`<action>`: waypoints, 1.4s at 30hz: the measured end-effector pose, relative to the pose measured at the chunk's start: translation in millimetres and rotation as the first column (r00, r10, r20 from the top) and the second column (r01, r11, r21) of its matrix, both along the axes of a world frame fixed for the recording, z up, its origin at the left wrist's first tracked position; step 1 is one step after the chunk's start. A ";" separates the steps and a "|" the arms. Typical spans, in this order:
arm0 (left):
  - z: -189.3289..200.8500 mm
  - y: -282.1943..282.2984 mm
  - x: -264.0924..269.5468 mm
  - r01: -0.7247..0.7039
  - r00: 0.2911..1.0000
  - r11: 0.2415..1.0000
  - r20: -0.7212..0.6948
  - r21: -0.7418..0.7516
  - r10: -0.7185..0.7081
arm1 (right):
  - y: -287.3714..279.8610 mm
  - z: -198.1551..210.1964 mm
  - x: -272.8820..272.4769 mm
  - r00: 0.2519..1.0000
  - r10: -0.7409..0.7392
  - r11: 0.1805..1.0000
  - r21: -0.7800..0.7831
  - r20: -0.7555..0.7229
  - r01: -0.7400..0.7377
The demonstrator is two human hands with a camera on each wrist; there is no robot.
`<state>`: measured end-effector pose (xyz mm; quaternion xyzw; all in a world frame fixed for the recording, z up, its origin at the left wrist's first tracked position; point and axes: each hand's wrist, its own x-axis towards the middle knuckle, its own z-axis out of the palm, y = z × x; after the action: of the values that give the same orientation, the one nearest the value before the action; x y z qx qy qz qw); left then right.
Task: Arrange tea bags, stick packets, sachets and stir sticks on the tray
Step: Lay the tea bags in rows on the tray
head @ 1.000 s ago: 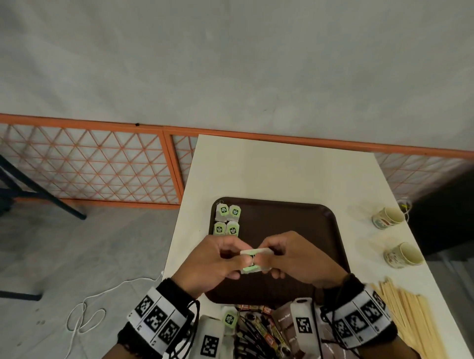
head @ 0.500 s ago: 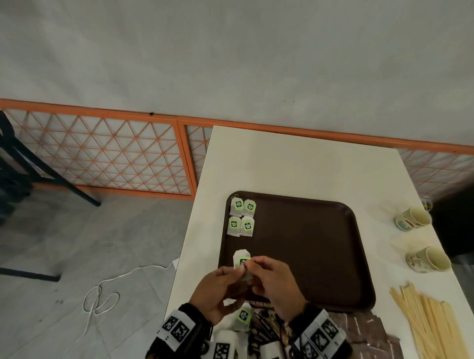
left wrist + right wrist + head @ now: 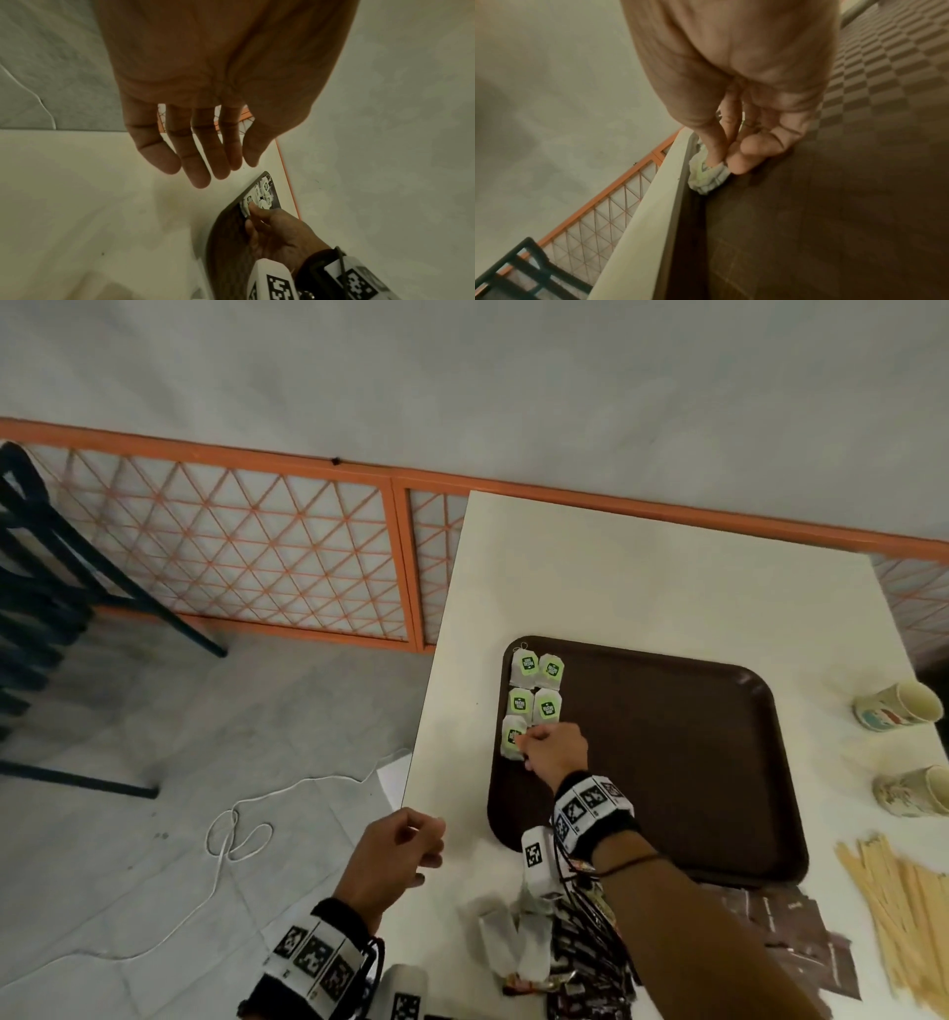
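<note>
Tray (image 3: 667, 762), right hand (image 3: 554, 749) pinching tea bag (image 3: 512, 737)

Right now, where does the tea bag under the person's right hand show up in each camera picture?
Head: fifth tea bag, tray's left edge, below four others.
Left wrist: small and white, lower right, at the right hand.
Right wrist: centre, under the fingertips.
Shared landmark: brown tray.

matt brown plastic tray (image 3: 667, 762); thin white paper tea bags (image 3: 536, 685); pale wooden stir sticks (image 3: 904, 906).
</note>
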<state>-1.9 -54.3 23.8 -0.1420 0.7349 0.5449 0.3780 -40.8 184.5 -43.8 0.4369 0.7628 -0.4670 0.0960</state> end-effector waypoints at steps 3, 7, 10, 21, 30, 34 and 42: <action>-1.3 -6.2 -0.3 0.080 0.996 0.997 -0.040 -0.023 -0.081 | 2.1 -3.2 -2.7 0.999 0.021 0.999 0.031 0.037 -0.022; -1.3 -6.5 -2.8 0.180 0.980 0.982 -0.072 -0.050 -0.183 | 3.1 -4.6 -5.0 0.995 0.050 0.996 0.075 0.091 -0.057; -2.0 -3.2 -2.5 0.286 0.947 0.953 -0.119 -0.099 -0.297 | 3.0 16.2 3.7 0.993 0.104 0.981 0.156 0.063 -0.113; -28.2 31.1 42.8 0.696 0.543 0.494 -0.069 -0.520 -0.837 | -31.9 62.8 167.2 0.500 0.813 0.496 0.096 0.297 -0.863; -44.7 48.1 80.9 0.577 0.566 0.456 -0.070 -0.678 -0.821 | -38.1 33.9 182.2 0.409 0.848 0.347 0.229 0.337 -0.909; -37.2 43.0 66.8 0.573 0.693 0.666 -0.151 -0.479 -0.705 | -15.2 42.0 169.7 0.556 0.816 0.550 0.082 0.158 -0.831; 10.9 55.2 38.3 0.202 0.963 0.971 -0.204 0.125 -0.174 | 49.4 100.9 154.8 0.837 0.493 0.792 -0.275 -0.237 -0.545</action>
<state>36.3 0.9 34.7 0.0093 0.7366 0.5693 0.3651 114.0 233.9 57.1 0.1507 0.7688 -0.5758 0.2339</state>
